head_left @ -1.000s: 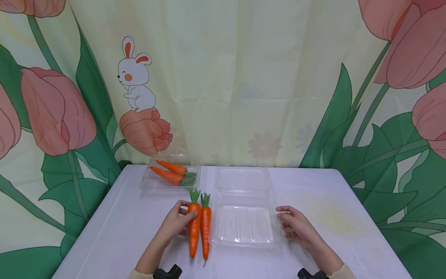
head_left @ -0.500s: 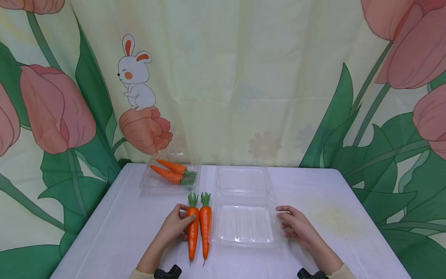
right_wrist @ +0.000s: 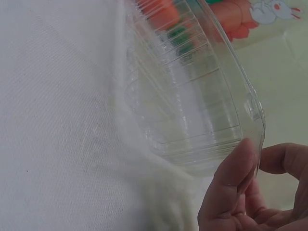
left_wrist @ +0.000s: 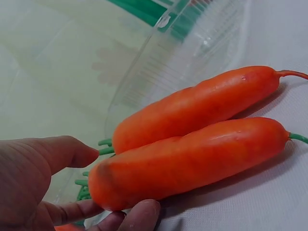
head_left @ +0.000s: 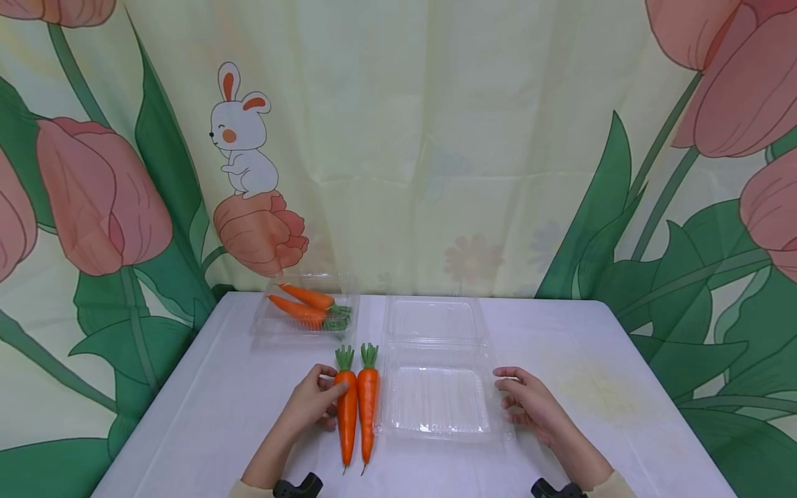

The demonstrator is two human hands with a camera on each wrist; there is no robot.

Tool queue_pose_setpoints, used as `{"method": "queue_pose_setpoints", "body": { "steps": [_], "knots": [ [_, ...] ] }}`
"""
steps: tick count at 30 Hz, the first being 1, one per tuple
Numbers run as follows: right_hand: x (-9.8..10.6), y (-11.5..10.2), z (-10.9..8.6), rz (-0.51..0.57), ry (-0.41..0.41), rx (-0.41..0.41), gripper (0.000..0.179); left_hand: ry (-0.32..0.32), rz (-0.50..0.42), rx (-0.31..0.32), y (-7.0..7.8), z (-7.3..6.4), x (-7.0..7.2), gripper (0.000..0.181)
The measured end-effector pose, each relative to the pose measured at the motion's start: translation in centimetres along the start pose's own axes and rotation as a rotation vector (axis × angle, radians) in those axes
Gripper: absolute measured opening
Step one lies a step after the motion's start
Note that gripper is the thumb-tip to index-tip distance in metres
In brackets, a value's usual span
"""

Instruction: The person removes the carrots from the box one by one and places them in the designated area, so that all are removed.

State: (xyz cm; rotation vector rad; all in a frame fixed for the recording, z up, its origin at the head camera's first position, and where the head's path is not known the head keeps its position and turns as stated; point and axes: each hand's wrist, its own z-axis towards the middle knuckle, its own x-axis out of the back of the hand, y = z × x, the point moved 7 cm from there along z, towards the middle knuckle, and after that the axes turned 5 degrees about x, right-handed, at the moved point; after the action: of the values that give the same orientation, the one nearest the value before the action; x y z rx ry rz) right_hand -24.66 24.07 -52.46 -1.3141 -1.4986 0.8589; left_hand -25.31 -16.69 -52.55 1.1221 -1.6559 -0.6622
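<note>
Two orange carrots with short green tops lie side by side on the table, a left carrot (head_left: pixel 346 415) and a right carrot (head_left: pixel 368 415). My left hand (head_left: pixel 314 398) is at the top end of the left carrot. In the left wrist view its thumb hovers just off that carrot and its fingers touch the lower side. An unlidded clear plastic clamshell container (head_left: pixel 438 401) stands right of the carrots, its lid (head_left: pixel 436 321) folded back. My right hand (head_left: pixel 529 404) pinches the container's right rim between thumb and fingers, as the right wrist view shows.
A second clear container (head_left: pixel 264 325) at the back left holds two carrots (head_left: pixel 301 304). White cloth covers the table (head_left: pixel 579 429). Behind it hangs a curtain (head_left: pixel 398 138) printed with tulips and a rabbit.
The left carrot has come down slightly toward me, and its tip has shifted a little right. My left hand has moved slightly with it. The right hand stays at the container.
</note>
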Motion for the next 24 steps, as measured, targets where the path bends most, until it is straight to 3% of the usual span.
{"method": "queue_pose_setpoints", "body": {
  "steps": [7,10,18,24],
  "knots": [
    [0.1,-0.3,0.0,-0.033,0.012,0.016,0.045,0.013,0.005,0.006,0.4,-0.2,0.4,0.046],
    [0.3,-0.8,-0.1,-0.096,0.037,0.054,0.046,0.023,0.009,0.008,0.5,-0.3,0.7,0.045],
    [0.7,-3.5,-0.7,-0.439,0.187,0.313,0.037,0.046,0.067,-0.003,0.9,-0.2,2.0,0.048],
    [-0.3,-5.1,-0.8,-0.567,0.19,0.474,0.031,0.072,0.133,-0.017,1.4,0.0,3.9,0.043]
  ]
}}
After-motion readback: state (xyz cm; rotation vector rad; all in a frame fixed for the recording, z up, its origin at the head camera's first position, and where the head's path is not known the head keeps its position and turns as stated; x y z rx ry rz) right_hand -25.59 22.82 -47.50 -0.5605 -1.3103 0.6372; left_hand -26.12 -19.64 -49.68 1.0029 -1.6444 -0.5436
